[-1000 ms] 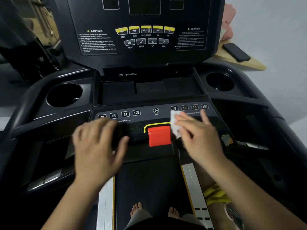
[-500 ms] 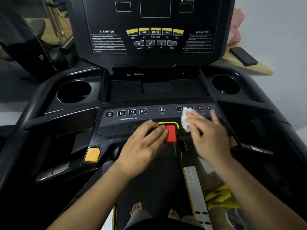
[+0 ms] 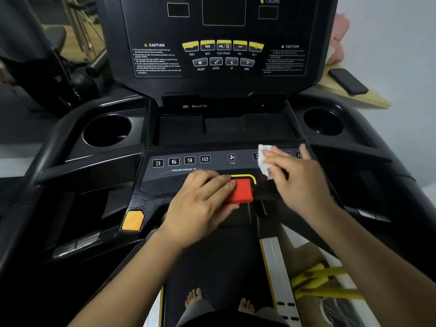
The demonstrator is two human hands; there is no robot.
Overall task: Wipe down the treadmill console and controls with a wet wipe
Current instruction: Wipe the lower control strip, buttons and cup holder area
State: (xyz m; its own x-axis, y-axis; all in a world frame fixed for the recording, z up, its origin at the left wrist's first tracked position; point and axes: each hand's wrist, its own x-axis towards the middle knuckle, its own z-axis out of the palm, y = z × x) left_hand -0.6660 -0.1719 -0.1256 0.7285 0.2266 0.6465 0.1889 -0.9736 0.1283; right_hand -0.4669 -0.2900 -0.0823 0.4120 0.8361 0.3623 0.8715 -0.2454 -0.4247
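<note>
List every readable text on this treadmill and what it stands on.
"PULSE", "CALORIE": above the console windows.
"CAUTION": twice, over fine print too small to read.
"PREV", "NEXT", "PLAY/PAUSE", "VOL-", "VOL+": under yellow buttons.
"PRESET", "ENTER", "UP", "DOWN": under grey buttons.
"3", "6", "9", "12": left keys.
"INCLINE CHOICE %": below them.
"FAN": under fan key.
Right keys: mostly under wipe and right hand.
Bluetooth label: blurred.

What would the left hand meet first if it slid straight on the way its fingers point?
The red stop button; the fingertips of the left hand seem to rest on it.
</note>
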